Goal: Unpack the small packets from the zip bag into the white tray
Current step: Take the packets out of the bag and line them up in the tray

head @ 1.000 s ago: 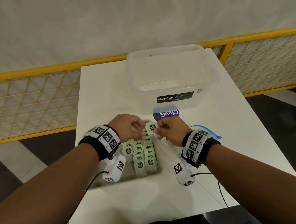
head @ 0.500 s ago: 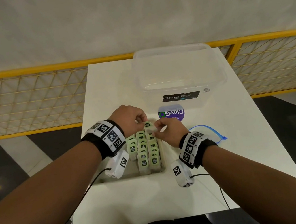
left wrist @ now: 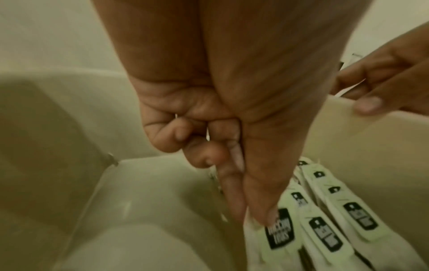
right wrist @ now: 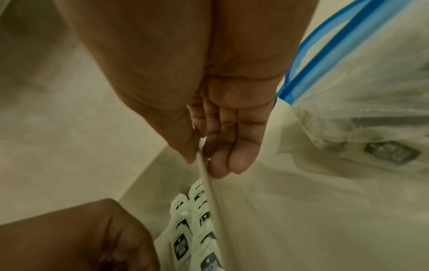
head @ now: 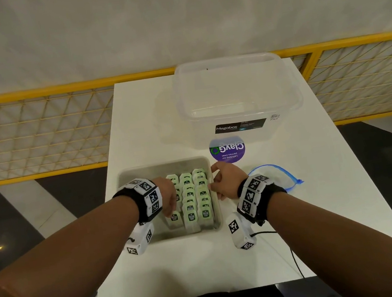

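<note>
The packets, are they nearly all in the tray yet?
Nearly. Done: three rows of green packets stand in the white tray. In hand: the left hand pinches a packet at the near end of the left row, while the right hand grips the tray's right wall. Left: the zip bag still shows at least one packet inside.

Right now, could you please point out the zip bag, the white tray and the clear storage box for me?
zip bag (head: pixel 274 176): head view, on its clear film inside the blue zipper edge.
white tray (head: pixel 162 166): head view, on its far rim.
clear storage box (head: pixel 233 97): head view, on its front wall.
</note>
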A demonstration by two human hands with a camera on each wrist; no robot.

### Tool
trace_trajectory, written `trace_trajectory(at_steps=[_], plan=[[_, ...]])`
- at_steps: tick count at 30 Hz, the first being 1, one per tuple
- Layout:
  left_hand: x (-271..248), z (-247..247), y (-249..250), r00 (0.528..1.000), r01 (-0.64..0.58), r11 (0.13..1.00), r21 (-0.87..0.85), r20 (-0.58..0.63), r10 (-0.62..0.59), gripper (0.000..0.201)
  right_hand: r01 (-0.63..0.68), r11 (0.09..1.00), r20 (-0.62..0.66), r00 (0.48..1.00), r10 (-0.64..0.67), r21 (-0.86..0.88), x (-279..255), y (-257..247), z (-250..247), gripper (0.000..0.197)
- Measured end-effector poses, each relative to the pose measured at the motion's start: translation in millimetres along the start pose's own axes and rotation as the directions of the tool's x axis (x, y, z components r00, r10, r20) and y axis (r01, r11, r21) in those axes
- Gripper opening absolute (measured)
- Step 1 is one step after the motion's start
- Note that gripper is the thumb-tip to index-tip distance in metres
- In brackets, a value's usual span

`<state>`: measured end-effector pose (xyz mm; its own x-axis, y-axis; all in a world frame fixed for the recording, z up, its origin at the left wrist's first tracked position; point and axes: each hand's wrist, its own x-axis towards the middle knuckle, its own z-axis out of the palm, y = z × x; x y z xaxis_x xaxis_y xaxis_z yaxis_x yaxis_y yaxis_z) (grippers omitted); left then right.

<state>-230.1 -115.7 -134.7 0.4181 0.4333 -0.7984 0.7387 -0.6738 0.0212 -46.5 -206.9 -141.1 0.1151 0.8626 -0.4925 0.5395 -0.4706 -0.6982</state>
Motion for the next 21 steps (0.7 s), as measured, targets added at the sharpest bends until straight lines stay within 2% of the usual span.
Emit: trace_trajectory(at_steps=[3,9,12,17,21], plan=[[14.5,-0.4,-0.2,0.999,0.031,0.999,0.026,-0.037,-0.030,0.024,-0.001,0.999,0.011,1.000,0.001,0.053,-0.2,1.6,-0.4,0.031],[26.1,0.4,-0.5,0.991,0.090,0.996,0.020,-0.097,-0.088,0.027,0.004,0.999,0.015,1.000,-0.004,0.041,0.6,4.8,1.6,0.022],[27.8,1.1,-2.7,0.984,0.093,0.993,-0.071,-0.144,-0.103,0.023,0.014,0.999,0.019,1.000,-0.015,0.039,1.1,4.7,1.2,0.023],[23.1,-6.7,0.7,0.979,0.105,0.991,-0.082,-0.169,-0.118,0.022,0.006,0.997,-0.018,1.000,-0.005,0.080,-0.9,7.5,-6.8,0.032],[8.0,-35.4,15.6,0.942,0.095,0.991,-0.099,-0.312,-0.121,0.023,0.044,0.991,-0.058,0.998,-0.037,0.123,-6.3,20.2,-35.6,0.014]])
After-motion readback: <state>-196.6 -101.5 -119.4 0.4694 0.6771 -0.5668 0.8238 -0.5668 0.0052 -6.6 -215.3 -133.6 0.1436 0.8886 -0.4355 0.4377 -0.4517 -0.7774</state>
